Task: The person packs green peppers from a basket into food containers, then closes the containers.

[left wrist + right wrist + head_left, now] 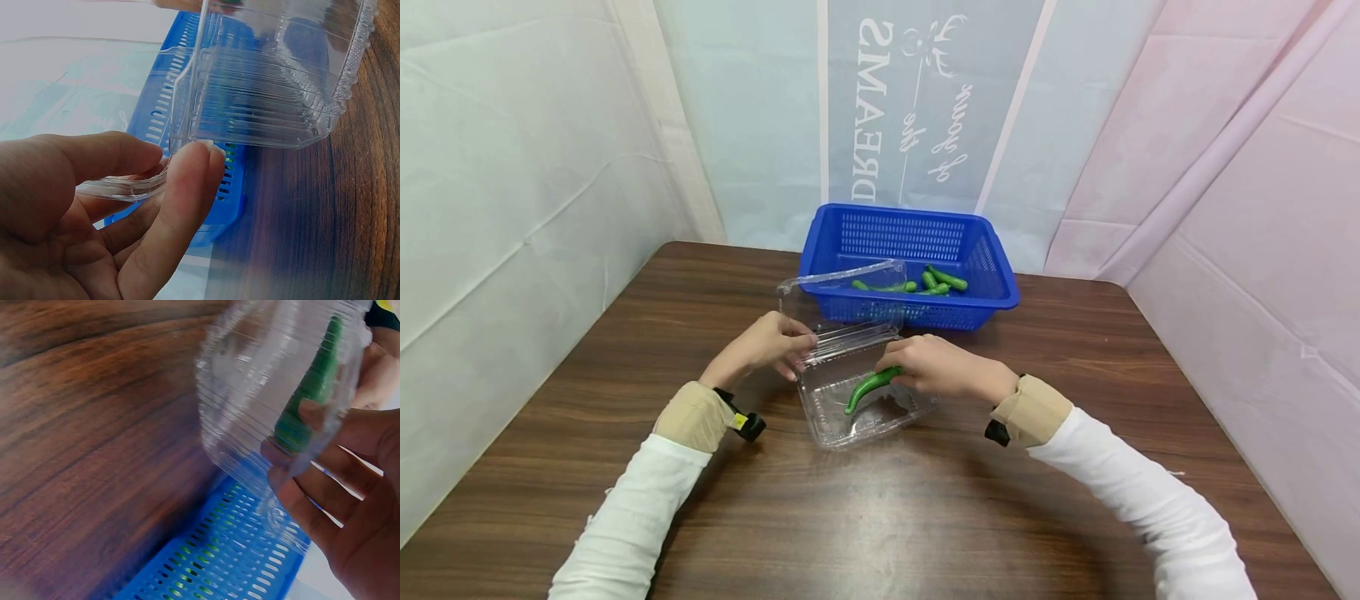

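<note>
Across the table from the person sits a blue rectangular plastic basket with slotted walls (958,317), several short green peppers (947,279) lying inside it. Just in front of it is a clear plastic hinged container (831,433), opened out, its base flat on the table and its see-through lid (801,304) raised at the back, standing between the hands and part of the basket, so some of the peppers show only through the plastic. The left hand (769,343) is at the container's left side by the hinge, thumb and fingertips pinching the edge of the plastic. The right hand (936,365) reaches in from the other side, palm down, its thumb and fingers clamped on one end of a long, curved, glossy green pepper (868,387); that pepper slants over the container's base, its free tip towards the person, and I can't tell whether the tip touches the plastic. Both arms wear white sleeves (625,517) and beige wrist wraps (1033,410). Under everything spreads a dark brown wood-grain table (880,533), and around it hang pale cloth walls (497,167), the far one a bluish panel (917,100) with reversed white lettering.
</note>
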`<state>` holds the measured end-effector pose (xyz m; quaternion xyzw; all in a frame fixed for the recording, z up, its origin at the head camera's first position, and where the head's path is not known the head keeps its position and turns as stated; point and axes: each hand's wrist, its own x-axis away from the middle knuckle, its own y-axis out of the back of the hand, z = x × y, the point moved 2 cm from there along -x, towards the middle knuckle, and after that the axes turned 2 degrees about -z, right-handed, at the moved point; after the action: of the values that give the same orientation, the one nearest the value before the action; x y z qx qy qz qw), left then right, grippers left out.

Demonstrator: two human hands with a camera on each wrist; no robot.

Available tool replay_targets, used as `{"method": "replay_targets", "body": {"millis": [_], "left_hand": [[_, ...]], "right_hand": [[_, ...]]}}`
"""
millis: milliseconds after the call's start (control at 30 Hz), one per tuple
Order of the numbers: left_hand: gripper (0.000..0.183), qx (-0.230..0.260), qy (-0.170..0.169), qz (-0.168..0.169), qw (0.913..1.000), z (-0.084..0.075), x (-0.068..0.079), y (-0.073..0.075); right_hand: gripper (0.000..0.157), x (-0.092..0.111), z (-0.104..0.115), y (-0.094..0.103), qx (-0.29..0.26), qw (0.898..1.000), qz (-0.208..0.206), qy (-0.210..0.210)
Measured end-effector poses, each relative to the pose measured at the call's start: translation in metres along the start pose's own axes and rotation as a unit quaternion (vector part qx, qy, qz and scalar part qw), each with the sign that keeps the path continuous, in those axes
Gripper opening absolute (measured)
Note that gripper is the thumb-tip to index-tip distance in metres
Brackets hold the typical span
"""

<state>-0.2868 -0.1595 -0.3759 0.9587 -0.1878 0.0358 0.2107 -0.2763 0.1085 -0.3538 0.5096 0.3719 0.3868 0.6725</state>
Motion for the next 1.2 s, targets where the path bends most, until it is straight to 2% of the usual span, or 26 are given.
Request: {"method": "replay_targets", "body": {"millis": [433,633,933,1200], "left_hand": [[0.034,-0.001,-0.002,0.002,1.0,0.0,-0.001,0.0],[0.033,-0.007,-0.01,0.006,0.9999,-0.001,-0.001,0.0],[0.031,0.003,0.004,-0.001,1.0,0.001,-0.002,-0.001],[0.031,0.006,0.003,0.0,1.0,0.0,-0.002,-0.002]], "right_hand": [[0.019,-0.008,-0.001,-0.016,0.014,0.999,0.046,0.006],[0.019,-0.009,0.0,-0.019,0.024,0.999,0.049,0.008],[0.022,-0.01,0.002,-0.022,0.021,0.998,0.054,0.009],[0.022,-0.011,0.002,-0.023,0.027,0.998,0.054,0.011]]}}
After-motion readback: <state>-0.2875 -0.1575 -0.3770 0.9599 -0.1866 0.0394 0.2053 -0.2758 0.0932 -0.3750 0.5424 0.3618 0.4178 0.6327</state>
